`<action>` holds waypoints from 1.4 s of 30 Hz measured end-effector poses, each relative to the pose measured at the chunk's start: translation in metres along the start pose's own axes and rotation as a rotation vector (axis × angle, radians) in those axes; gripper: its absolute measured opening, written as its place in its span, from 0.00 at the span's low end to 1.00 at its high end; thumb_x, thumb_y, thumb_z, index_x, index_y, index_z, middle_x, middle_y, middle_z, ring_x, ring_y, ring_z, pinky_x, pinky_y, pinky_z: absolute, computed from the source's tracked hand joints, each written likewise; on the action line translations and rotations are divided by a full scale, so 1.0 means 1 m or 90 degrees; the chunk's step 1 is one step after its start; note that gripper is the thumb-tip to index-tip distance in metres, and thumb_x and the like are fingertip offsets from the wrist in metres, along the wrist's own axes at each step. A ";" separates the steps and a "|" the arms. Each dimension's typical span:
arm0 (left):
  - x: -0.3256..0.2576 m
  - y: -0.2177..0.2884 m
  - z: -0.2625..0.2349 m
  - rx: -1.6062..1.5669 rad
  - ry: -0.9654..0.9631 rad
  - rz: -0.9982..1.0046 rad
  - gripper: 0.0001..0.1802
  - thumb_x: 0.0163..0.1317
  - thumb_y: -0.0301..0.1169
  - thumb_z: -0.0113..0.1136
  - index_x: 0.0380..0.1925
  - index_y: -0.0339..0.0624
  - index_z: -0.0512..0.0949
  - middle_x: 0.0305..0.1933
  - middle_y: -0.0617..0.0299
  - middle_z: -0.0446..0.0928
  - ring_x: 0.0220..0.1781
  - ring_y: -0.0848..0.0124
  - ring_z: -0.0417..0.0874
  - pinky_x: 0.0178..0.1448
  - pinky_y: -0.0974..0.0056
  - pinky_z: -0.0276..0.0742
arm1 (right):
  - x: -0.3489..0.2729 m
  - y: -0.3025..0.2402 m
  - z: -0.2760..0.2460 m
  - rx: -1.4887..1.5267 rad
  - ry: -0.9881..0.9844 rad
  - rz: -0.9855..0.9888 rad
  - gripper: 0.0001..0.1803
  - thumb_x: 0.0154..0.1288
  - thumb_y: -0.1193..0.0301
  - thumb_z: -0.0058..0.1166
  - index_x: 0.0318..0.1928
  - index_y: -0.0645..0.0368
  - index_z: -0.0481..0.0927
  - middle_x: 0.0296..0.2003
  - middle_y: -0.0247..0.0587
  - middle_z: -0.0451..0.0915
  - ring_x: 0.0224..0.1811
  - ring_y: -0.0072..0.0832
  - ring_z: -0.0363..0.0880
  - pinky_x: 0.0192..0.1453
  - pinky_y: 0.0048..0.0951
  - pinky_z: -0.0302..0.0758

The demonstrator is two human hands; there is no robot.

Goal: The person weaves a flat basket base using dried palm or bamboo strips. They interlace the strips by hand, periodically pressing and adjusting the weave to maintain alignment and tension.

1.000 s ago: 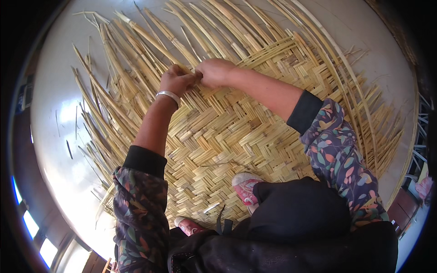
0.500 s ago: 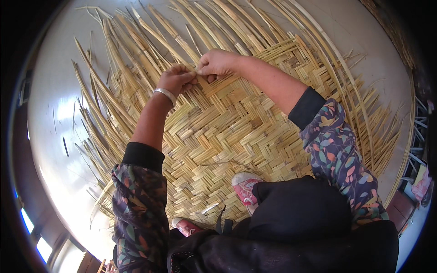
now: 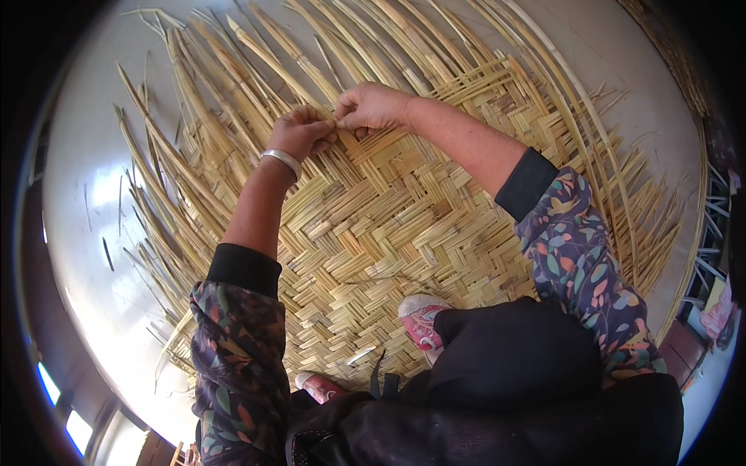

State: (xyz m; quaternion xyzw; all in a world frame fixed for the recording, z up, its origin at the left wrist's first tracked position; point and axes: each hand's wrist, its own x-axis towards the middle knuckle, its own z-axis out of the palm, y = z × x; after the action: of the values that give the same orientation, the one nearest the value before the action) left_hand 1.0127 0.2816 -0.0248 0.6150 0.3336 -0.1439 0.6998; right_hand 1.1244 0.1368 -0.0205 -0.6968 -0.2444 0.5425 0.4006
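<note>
Two hands meet at the far edge of the woven part of a straw mat (image 3: pixel 388 233) that lies flat on a pale floor (image 3: pixel 93 233). The left hand (image 3: pixel 299 133), with a silver bangle (image 3: pixel 281 161) on its wrist, and the right hand (image 3: pixel 373 106) both pinch the same loose strip (image 3: pixel 311 92) where it enters the weave, fingertips touching. Many unwoven strips fan outward beyond the hands and along the left and right edges. A pink shoe (image 3: pixel 421 318) rests on the near part of the mat; a second shoe (image 3: pixel 322 384) is half hidden beneath dark clothing, which covers the mat's near edge. Patterned sleeves cover both upper arms. Objects at the right rim are too distorted to identify.
</note>
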 end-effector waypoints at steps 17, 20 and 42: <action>0.006 0.007 -0.005 -0.002 0.042 0.058 0.09 0.55 0.30 0.64 0.29 0.43 0.73 0.27 0.64 0.77 0.26 0.75 0.80 0.28 0.73 0.77 | 0.012 0.016 0.000 0.060 0.011 -0.028 0.08 0.54 0.71 0.61 0.34 0.59 0.78 0.25 0.32 0.78 0.23 0.18 0.75 0.24 0.20 0.72; 0.007 0.004 0.001 0.013 0.075 0.105 0.08 0.54 0.29 0.64 0.29 0.42 0.73 0.26 0.64 0.77 0.25 0.75 0.79 0.26 0.73 0.76 | 0.012 0.016 0.002 0.036 0.030 -0.027 0.08 0.53 0.72 0.61 0.34 0.59 0.78 0.24 0.32 0.77 0.23 0.18 0.75 0.24 0.20 0.72; -0.040 -0.005 0.042 0.234 0.437 0.212 0.11 0.56 0.26 0.59 0.39 0.34 0.76 0.34 0.57 0.80 0.28 0.71 0.81 0.32 0.69 0.79 | 0.000 0.004 0.002 -0.148 0.092 -0.030 0.12 0.56 0.63 0.57 0.33 0.60 0.81 0.25 0.37 0.81 0.25 0.24 0.78 0.34 0.26 0.74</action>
State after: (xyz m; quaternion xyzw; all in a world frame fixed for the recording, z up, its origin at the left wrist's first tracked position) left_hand 0.9917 0.2320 -0.0021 0.7872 0.4120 0.1273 0.4408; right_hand 1.1221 0.1351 -0.0240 -0.7698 -0.2923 0.4497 0.3461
